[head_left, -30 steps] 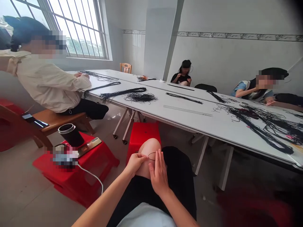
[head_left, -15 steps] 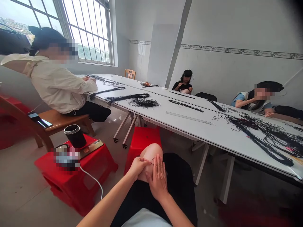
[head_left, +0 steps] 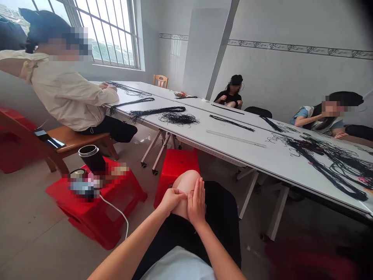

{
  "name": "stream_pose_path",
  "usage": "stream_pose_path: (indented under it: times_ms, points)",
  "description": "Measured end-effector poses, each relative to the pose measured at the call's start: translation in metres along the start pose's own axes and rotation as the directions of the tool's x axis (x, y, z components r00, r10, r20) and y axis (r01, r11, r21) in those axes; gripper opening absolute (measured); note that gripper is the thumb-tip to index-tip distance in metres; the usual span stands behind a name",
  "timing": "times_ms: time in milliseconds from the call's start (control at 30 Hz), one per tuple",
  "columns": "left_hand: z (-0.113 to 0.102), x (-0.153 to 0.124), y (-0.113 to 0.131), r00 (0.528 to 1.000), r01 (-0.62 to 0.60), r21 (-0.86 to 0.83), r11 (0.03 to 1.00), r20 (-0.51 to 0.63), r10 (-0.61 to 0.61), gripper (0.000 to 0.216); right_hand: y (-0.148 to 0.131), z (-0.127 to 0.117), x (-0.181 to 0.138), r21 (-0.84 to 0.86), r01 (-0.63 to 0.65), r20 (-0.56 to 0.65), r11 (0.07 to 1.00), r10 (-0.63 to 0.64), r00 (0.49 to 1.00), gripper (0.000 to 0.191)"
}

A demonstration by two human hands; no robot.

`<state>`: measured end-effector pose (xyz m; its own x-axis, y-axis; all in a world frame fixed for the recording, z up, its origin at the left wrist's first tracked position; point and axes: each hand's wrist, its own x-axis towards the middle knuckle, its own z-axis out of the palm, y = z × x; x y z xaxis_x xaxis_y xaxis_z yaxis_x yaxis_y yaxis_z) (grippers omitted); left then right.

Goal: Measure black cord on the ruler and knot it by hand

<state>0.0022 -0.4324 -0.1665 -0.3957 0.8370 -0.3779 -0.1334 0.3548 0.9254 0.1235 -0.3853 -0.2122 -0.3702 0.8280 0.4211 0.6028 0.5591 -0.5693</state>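
My left hand (head_left: 172, 200) rests by my bare knee (head_left: 186, 179), thumb and forefinger pinched together on a thin dark cord (head_left: 191, 191). Only a short bit of that cord shows, beside the fingers of my other hand. My right hand (head_left: 197, 202) is tilted on its edge against the same leg, its fingers straight and close together. Its thumb side nearly meets the left fingertips, and whether the palm touches the cord is hidden.
A long white table (head_left: 186, 134) ahead carries several black cord bundles (head_left: 157, 113) and a clear ruler (head_left: 236, 139). Red stools (head_left: 177, 161) stand before me and at left, the left one bearing a black flask (head_left: 93, 159). Three people sit around the table.
My right hand has turned from lying flat on the knee to standing on its edge. The left hand keeps its pinch, slightly higher. The camera view has tipped down a little.
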Motion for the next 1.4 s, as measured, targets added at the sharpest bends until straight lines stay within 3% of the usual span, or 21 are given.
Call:
stream_pose_path:
  times_ms: [133,367,600,1400]
  points:
    - [-0.003,0.005,-0.003,1.000,-0.019,0.003,1.000,0.017,0.019,0.024,0.000,0.008,0.000,-0.043,-0.010,0.032,0.999,0.012,0.999,0.061]
    - [-0.002,0.012,0.011,0.999,-0.047,0.004,0.999,0.013,0.047,0.023,-0.005,0.002,0.022,-0.059,-0.139,0.117,0.989,0.145,0.982,0.056]
    - [-0.004,0.014,0.020,1.000,0.007,0.010,1.000,0.021,-0.007,0.022,-0.011,-0.004,0.037,-0.059,-0.182,0.169,0.981,0.190,0.967,0.056]
    - [-0.003,0.019,0.032,0.998,0.042,-0.019,0.999,0.053,-0.041,0.021,-0.007,-0.009,0.068,-0.170,-0.183,0.176,0.968,0.212,0.961,0.056]
